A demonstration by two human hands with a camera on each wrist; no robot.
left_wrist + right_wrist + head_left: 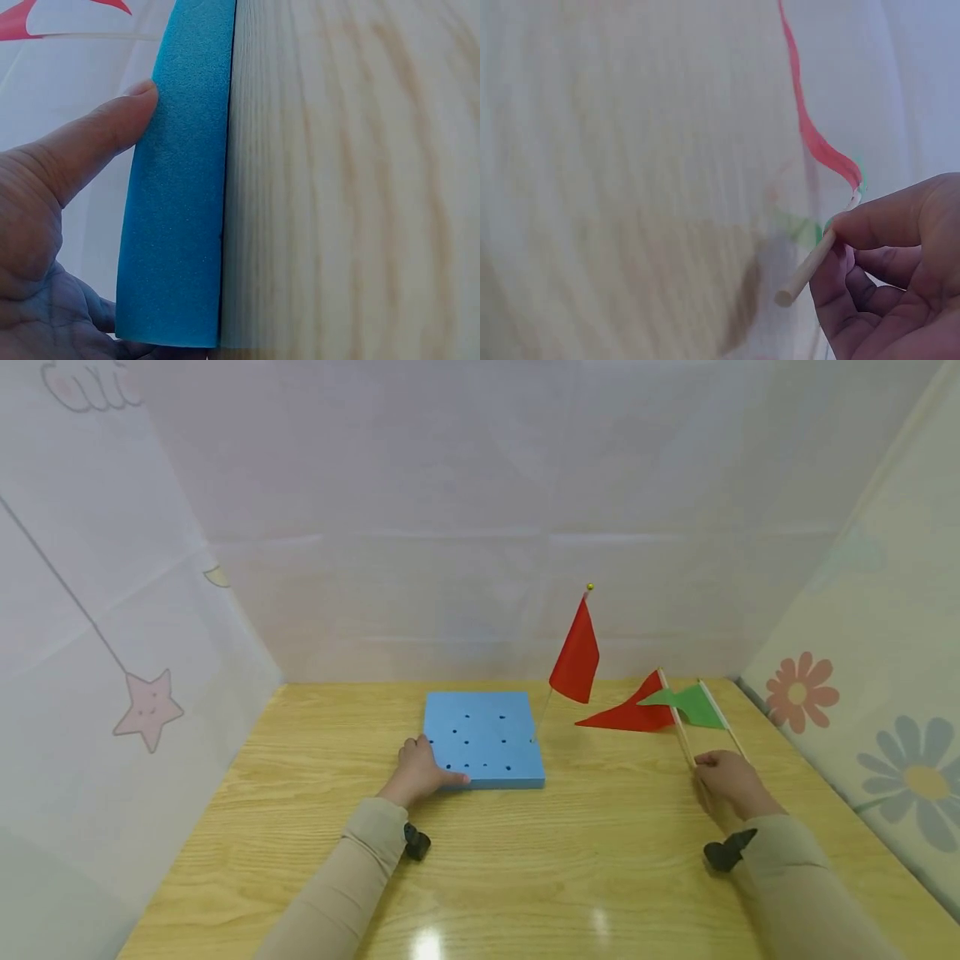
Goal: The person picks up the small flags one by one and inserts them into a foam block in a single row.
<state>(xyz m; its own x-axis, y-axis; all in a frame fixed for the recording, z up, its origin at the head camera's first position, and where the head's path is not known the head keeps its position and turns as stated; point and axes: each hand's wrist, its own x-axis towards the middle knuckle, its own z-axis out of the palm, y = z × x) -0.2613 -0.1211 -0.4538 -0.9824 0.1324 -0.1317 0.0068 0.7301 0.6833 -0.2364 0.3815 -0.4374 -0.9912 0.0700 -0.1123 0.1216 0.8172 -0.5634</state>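
Observation:
A flat blue foam block (486,727) with several small holes in its top lies on the table. My left hand (422,772) holds its near left corner, thumb (101,131) against the front edge and the other fingers at the left side, partly hidden. A red flag (577,656) with a gold ball tip stands tilted in a hole near the block's right edge. To the right, my right hand (731,781) pinches the wooden stick (808,268) of a red triangular flag (630,714) between thumb and fingers. Beside and partly behind it is a green flag (703,708) on a thin stick.
The wood-grain table (517,868) carries all of these. A pale cloth backdrop (450,527) rises behind it, with printed cloth on both sides showing a star (148,708) at left and flowers (801,692) at right.

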